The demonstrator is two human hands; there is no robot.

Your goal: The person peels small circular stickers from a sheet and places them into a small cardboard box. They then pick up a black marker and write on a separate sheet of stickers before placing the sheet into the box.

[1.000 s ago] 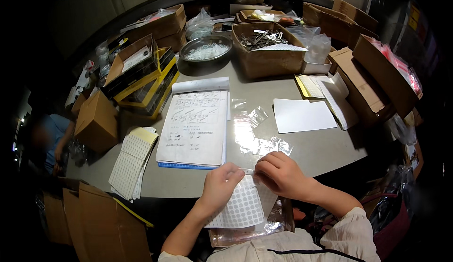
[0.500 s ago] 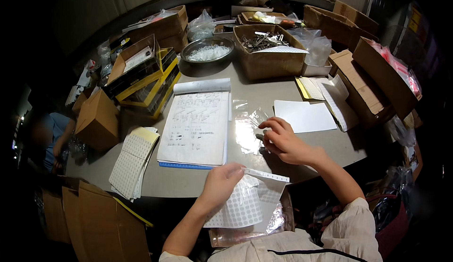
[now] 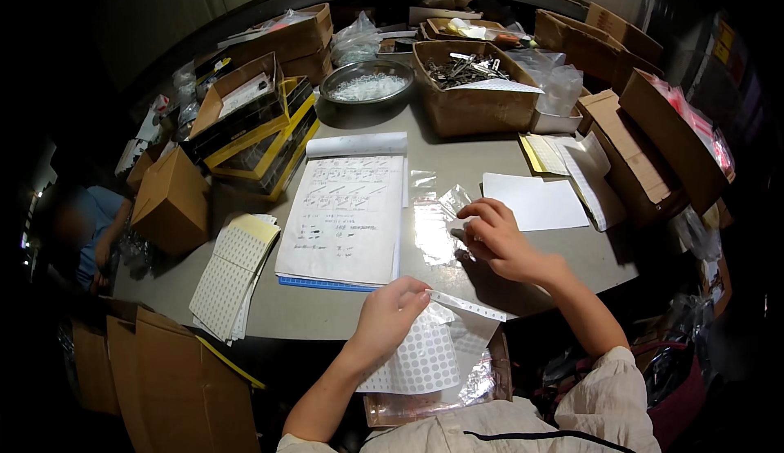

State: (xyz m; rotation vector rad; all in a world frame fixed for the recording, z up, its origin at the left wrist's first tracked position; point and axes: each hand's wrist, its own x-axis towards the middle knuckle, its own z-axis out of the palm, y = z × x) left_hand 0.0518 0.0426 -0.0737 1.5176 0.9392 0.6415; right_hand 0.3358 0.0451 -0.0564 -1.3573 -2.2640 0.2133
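Note:
My left hand (image 3: pixel 390 316) pinches the top edge of a sheet of round stickers (image 3: pixel 420 357) at the table's front edge. The sheet hangs over my lap, its pale dots in rows. My right hand (image 3: pixel 508 245) hovers over the table with fingers curved and apart; small dark patches show at its fingertips, too unclear to name. Just left of those fingers lie clear plastic bags (image 3: pixel 433 237). A notepad (image 3: pixel 339 224) with handwriting and sketches lies left of the bags, on a blue-edged pad. A blank white sheet of paper (image 3: pixel 535 202) lies beyond my right hand.
Sticker sheets (image 3: pixel 229 273) are stacked at the left. Farther back stand a metal bowl (image 3: pixel 367 86) of small clear pieces and a cardboard box (image 3: pixel 478 110) of dark metal parts. Open cartons (image 3: pixel 670 126) line the right side. Another person (image 3: pixel 94 233) sits at the far left.
The whole view has shifted slightly, so things sit a little farther right. My right fingers have drawn slightly back from the bags. My left hand still pinches the sticker sheet.

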